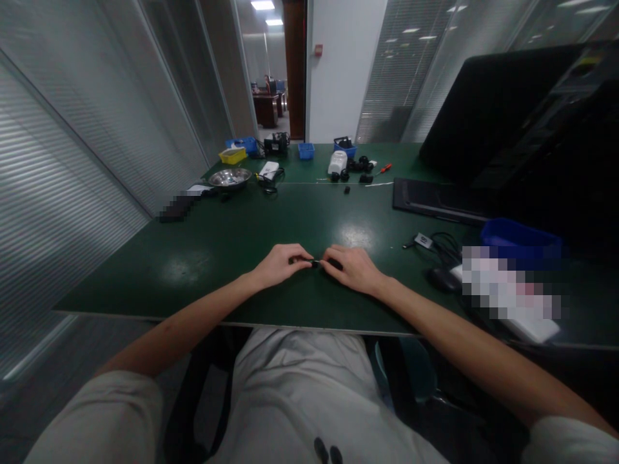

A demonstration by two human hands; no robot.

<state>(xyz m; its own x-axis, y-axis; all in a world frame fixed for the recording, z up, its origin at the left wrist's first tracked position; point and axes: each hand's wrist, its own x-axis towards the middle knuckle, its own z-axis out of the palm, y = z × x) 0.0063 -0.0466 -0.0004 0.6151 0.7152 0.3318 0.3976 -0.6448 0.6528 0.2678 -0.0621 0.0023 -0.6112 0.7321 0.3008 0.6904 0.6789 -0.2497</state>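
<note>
Close to the table's front edge, my left hand (283, 265) and my right hand (356, 268) meet with their fingertips almost together. Between them is a small dark piece (315, 263), too small to name, with a thin pale part at its right side. My left thumb and fingers pinch it from the left. The right thumb and forefinger close on its pale end. Both wrists rest low over the green table (232, 232).
At the back stand a metal bowl (230, 178), a yellow tray (233, 155), blue bins (306, 151), a white device (337, 163) and a red screwdriver (385, 169). To the right are a mouse (443, 280), a cable (447, 243), a blue tray (522, 240) and a monitor (503, 109).
</note>
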